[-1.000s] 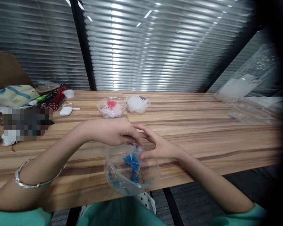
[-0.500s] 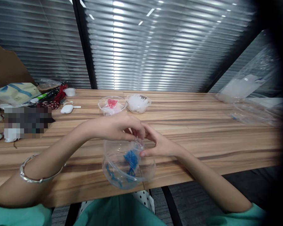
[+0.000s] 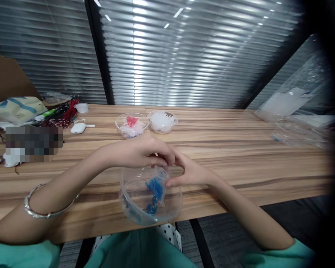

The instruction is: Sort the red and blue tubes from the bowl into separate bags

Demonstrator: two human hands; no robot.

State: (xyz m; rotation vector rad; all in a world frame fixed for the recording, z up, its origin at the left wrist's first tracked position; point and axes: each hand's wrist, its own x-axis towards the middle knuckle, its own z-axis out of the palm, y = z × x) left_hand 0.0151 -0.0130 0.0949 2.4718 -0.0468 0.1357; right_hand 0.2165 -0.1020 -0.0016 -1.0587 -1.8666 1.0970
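A small clear plastic bag (image 3: 159, 174) hangs upside down over a clear round plastic bowl (image 3: 171, 214) near the table's front edge. Small blue pieces (image 3: 156, 189) fill the bag's lower part, and some spill from it into the bowl. More blue pieces (image 3: 132, 210) lie along the bowl's left side. My left hand (image 3: 153, 150) pinches the top of the bag from above. Closed round the bag's upper right side, my right hand (image 3: 187, 171) has its thumb against the plastic. Some fingers of both hands are hidden behind the bag and each other.
Behind my hands stand a clear bowl (image 3: 120, 128) with red and pale packets and another (image 3: 162, 123) of white pieces. At left are a white earbud case (image 3: 78, 128), red cords (image 3: 72, 108) and bags. Clear plastic packaging (image 3: 298, 132) lies at right.
More blue pieces have dropped from the bag into the bowl. The bowl has shifted slightly left in view, and my left fingers sit a little further right on the bag.
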